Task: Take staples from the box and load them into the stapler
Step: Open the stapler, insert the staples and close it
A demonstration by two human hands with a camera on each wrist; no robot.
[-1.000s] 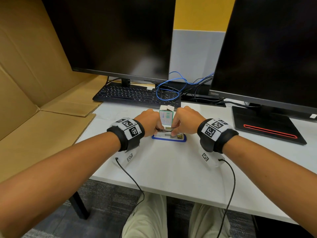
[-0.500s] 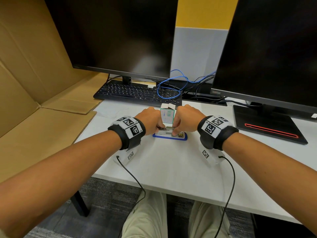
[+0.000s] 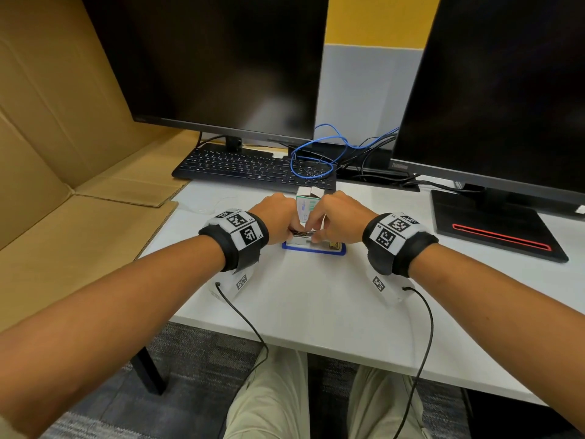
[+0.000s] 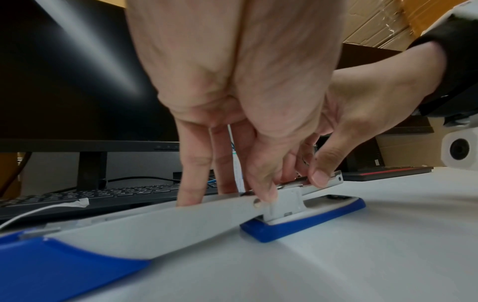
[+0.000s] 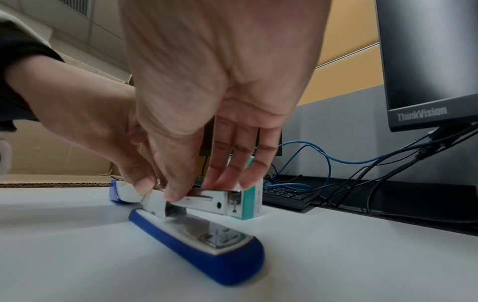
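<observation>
A blue-and-grey stapler [image 3: 316, 250] lies opened flat on the white desk, its lid [image 4: 155, 224] folded back to the left and its base [image 5: 207, 245] pointing right. The metal magazine [image 5: 212, 202] stands raised over the base. A thin shiny staple strip [image 4: 292, 182] lies along the top of it. My left hand [image 3: 292, 231] pinches the strip's hinge end, thumb on the near side. My right hand [image 5: 194, 190] pinches the front part, thumb at the side and fingers on top. A white-and-teal staple box [image 3: 305, 205] stands upright just behind, top flaps open.
A black keyboard [image 3: 253, 167] and looped blue cables [image 3: 313, 166] lie behind the box, under two dark monitors. A black monitor base with a red line [image 3: 493, 229] sits at the right. Flattened cardboard [image 3: 63, 248] borders the desk [image 3: 316, 296] on the left.
Both hands have stayed at the magazine with only slight shifts of the fingers. The stapler and box have not moved.
</observation>
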